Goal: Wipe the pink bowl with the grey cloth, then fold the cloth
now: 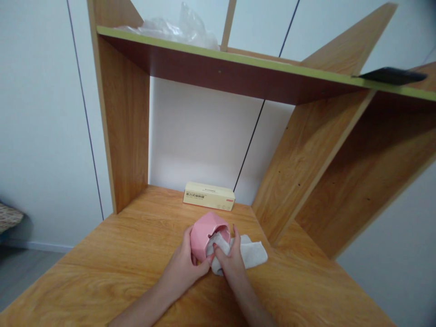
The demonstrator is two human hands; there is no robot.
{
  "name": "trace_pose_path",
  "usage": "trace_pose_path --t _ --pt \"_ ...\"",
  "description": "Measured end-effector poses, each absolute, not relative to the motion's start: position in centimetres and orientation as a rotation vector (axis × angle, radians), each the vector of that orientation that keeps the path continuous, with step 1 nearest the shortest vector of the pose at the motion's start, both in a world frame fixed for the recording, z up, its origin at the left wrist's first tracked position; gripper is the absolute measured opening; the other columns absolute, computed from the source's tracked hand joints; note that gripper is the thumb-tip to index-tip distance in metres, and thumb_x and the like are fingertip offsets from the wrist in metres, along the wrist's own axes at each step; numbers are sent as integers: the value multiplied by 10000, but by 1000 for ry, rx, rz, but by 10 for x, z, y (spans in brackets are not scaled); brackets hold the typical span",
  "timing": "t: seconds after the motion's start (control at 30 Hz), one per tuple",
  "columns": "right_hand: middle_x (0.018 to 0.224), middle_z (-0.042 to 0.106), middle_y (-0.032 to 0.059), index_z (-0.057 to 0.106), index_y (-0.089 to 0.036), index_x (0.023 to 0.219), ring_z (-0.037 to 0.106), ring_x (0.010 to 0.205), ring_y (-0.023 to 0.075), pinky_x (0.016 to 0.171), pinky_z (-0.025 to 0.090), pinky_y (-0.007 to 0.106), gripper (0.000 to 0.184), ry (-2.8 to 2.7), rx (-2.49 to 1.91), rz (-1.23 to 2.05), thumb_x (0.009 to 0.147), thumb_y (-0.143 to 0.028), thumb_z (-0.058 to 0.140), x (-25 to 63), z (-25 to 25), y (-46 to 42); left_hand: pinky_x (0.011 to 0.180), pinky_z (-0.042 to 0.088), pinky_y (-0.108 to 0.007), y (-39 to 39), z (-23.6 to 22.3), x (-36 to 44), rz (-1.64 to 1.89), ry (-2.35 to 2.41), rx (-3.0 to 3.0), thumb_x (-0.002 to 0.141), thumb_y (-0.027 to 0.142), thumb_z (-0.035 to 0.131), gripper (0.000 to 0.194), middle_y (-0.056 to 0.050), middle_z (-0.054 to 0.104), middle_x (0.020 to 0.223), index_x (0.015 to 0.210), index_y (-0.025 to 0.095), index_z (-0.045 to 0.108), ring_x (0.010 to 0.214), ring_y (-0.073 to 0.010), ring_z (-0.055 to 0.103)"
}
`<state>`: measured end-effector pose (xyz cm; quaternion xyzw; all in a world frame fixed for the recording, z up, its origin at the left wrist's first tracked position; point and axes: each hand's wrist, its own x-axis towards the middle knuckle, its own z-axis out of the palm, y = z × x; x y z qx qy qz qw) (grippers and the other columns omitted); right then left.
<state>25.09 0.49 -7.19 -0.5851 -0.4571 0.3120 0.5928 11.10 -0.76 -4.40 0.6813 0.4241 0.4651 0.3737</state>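
A pink faceted pot or cup (205, 229) is tilted on its side just above the wooden desk, its round mouth turned to the right and toward me. Around its left side and lower rim wraps my left hand (187, 256), closed on it. My right hand (231, 261) pinches a light grey cloth (252, 253), and part of the cloth is pushed inside the pink pot's mouth. The rest of the cloth hangs out to the right, behind my right hand. A small dark notch or hole shows at the pot's rim.
Behind the pot, a long cream-coloured box (209, 196) with printed characters rests against the back of the desk (136, 254). Overhead runs a shelf (218, 68) carrying clear plastic bags (173, 29) and a dark flat object (393, 76). Wooden uprights (126, 118) flank the space.
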Motion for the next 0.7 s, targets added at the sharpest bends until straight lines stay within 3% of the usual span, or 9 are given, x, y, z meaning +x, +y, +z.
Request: trace_pose_path --t 0.2,0.37,0.57,0.7 --pt "774 615 28 105 -96 1364 606 647 197 594 468 278 875 -1148 -1481 500 632 -257 557 249 -52 0 775 470 -300 -4 -42 108 1221 1128 1765 677 281 614 579 -92 588 1049 1179 156 353 905 -200 583" --pt "484 463 -85 109 -110 1372 524 441 176 436 365 242 822 -1274 -1647 308 688 -290 527 262 -38 -4 756 473 -314 -7 -38 109 1153 1215 1791 661 325 625 590 -92 609 1010 1171 152 385 867 -214 596" --pt "600 550 -36 216 -184 1350 582 554 199 499 372 255 738 -1401 -1777 -4 702 -364 522 276 -27 -12 743 478 -302 -15 -34 115 1010 1233 1840 611 280 629 614 -88 628 983 1169 158 404 858 -224 605" --pt "744 604 7 219 -188 1342 605 623 216 539 408 279 738 -1348 -1754 19 696 -381 518 276 -28 -14 752 473 -288 -19 -32 116 1041 1217 1826 594 249 627 633 -93 616 1020 1172 157 389 891 -222 598"
